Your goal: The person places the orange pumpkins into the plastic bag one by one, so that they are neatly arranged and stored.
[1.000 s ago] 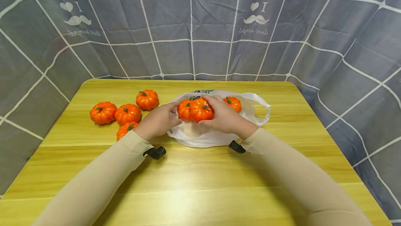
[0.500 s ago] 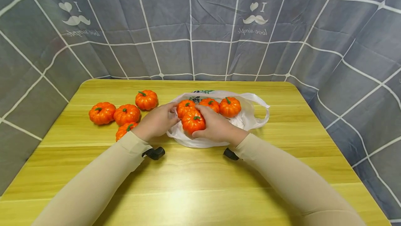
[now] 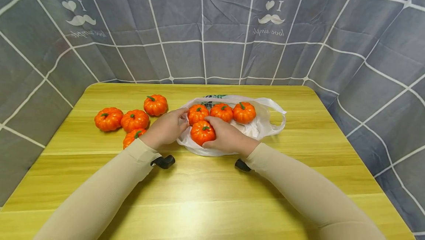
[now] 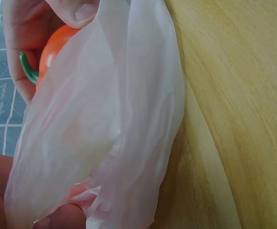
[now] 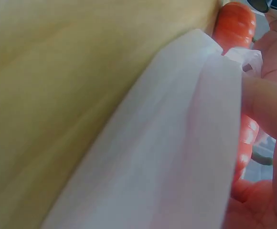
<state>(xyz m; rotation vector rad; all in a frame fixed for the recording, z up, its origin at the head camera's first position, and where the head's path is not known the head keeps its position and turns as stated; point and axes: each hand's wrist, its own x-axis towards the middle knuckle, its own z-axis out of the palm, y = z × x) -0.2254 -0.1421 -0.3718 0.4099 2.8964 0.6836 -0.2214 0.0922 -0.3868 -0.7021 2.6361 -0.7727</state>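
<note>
A white plastic bag (image 3: 260,127) lies spread on the table with its mouth wide and small orange pumpkins inside. Three of them, a left pumpkin (image 3: 198,115), a middle pumpkin (image 3: 220,113) and a right pumpkin (image 3: 244,113), sit in a row along the back. My right hand (image 3: 225,133) grips a fourth, the front pumpkin (image 3: 201,133), by its right side, low in the bag's front left. At the bag's left edge, my left hand (image 3: 167,127) holds the rim. The plastic (image 4: 95,124) covers most of the left wrist view and hides part of the fingers.
Left of the bag, on the wooden table (image 3: 186,195), several more pumpkins (image 3: 135,121) stand close together, one partly hidden by my left wrist. A bag handle (image 3: 279,118) loops out to the right. A grey checked curtain (image 3: 225,62) encloses the table's back and sides.
My right hand has carried its pumpkin toward me and to the left, lowering it in front of the others. The middle pumpkin came into view behind it. My left hand stays at the bag's edge.
</note>
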